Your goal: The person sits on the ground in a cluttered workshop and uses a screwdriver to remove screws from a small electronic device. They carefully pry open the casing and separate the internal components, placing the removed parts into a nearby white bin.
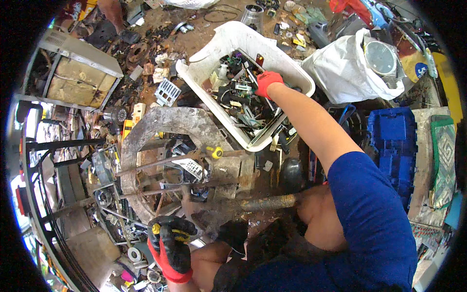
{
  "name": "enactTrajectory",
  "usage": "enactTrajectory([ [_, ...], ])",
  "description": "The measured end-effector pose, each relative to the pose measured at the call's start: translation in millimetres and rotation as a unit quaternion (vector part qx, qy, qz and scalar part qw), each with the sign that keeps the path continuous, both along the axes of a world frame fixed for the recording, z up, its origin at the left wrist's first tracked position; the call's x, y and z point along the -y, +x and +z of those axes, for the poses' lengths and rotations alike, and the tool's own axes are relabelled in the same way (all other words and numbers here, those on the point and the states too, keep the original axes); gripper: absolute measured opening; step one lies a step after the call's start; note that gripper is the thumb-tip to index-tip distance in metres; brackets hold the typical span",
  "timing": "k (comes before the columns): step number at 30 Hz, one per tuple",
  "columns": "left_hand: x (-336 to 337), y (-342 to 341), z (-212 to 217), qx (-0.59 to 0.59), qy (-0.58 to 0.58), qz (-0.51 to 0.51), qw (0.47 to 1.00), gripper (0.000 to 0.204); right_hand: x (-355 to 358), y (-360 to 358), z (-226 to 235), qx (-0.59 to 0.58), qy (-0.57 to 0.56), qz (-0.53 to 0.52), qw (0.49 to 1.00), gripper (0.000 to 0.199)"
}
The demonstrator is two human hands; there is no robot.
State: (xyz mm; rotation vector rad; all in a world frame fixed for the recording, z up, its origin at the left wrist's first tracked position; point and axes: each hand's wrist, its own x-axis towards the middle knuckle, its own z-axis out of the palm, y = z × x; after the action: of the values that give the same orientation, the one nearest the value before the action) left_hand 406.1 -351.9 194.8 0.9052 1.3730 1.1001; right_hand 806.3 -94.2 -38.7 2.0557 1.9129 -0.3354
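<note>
My left hand [171,253], in a red glove with a black palm, is closed around a screwdriver [155,228] with a yellow-and-black handle at the lower left. Its blade cannot be made out. At the end of my outstretched arm, my right hand [268,83], also red-gloved, reaches into a broken-rimmed white plastic tub [206,46]. The fingers look curled down among the mixed electronic scrap [238,92], and their tips are hidden. What they grip there, if anything, I cannot make out. Circuit board pieces, cables and metal strips fill the tub's bottom.
Left of the tub lies a heavy grey ring-shaped metal frame [141,131] crossed by rusty bars, with a yellow tape measure [215,152] nearby. A white sack [335,68] and a blue plastic crate [391,146] stand at the right. A boxy metal unit [82,73] sits far left.
</note>
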Motion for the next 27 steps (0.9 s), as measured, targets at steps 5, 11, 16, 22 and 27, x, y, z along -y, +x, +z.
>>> enactTrajectory([
  [5, -14, 12, 0, -0.049, 0.015, -0.048, 0.998, 0.031, -11, 4, -49, 0.066, 0.033, -0.041, 0.996, 0.044],
  [11, -8, 2, -3, -0.036, -0.007, 0.002, 0.999, 0.032, -15, 21, 15, -0.21, 0.03, -0.172, 0.962, 0.063],
  [16, -4, -2, -2, -0.016, -0.016, -0.033, 0.999, 0.031, 17, 57, 61, -0.779, -0.063, -0.218, 0.585, 0.042],
  [22, 0, -1, -1, 0.057, -0.007, -0.009, 0.998, 0.025, 56, 11, 147, -0.922, -0.18, -0.172, 0.297, 0.039],
  [27, 2, 7, -1, 0.054, -0.013, 0.004, 0.998, 0.022, 80, -20, 204, -0.925, -0.133, -0.126, 0.334, 0.039],
])
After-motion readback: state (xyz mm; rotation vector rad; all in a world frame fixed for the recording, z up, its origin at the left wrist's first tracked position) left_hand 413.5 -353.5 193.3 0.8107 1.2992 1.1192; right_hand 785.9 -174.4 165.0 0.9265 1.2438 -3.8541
